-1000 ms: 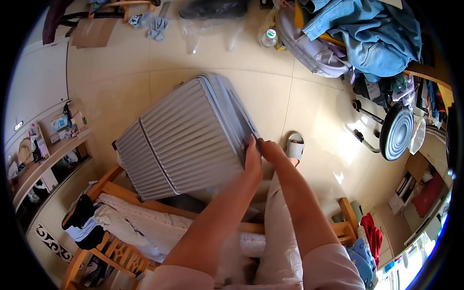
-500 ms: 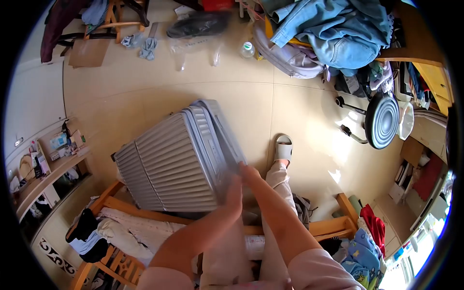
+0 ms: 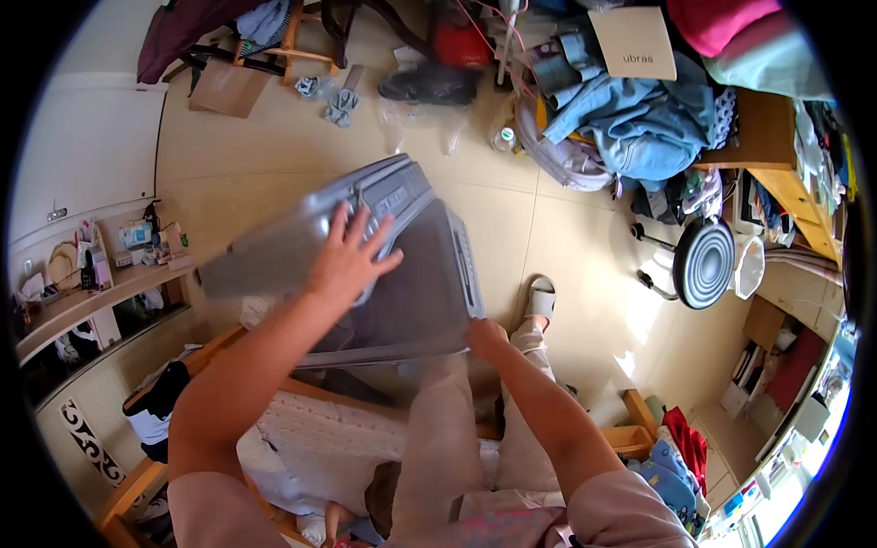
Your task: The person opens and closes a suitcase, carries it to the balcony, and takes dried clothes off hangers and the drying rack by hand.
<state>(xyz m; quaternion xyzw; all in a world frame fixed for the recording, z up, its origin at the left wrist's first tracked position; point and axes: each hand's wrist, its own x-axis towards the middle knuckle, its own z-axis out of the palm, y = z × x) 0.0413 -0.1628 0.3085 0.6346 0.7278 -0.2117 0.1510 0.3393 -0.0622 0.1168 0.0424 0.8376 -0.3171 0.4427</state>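
A grey ribbed suitcase (image 3: 416,279) stands partly open in front of my legs, its two halves spread apart like a V. My left hand (image 3: 352,251) is open with fingers spread, over the left half near its upper rim; whether the palm touches the shell I cannot tell. Closed round the near right corner of the other half is my right hand (image 3: 488,338). The dark inner side of that right half faces up towards me. Motion blurs the left shell.
A wooden bed frame (image 3: 630,443) with bedding (image 3: 329,438) lies close by my legs. Ahead are a clear bottle (image 3: 503,139), a dark bag in plastic (image 3: 429,87) and piled denim clothes (image 3: 630,119). A round black stool (image 3: 704,262) stands right, a cluttered shelf (image 3: 100,297) left.
The suitcase has opened wider, its left half swinging left. My left hand has moved from beside my right hand up and left over the shell. The view has shifted slightly.
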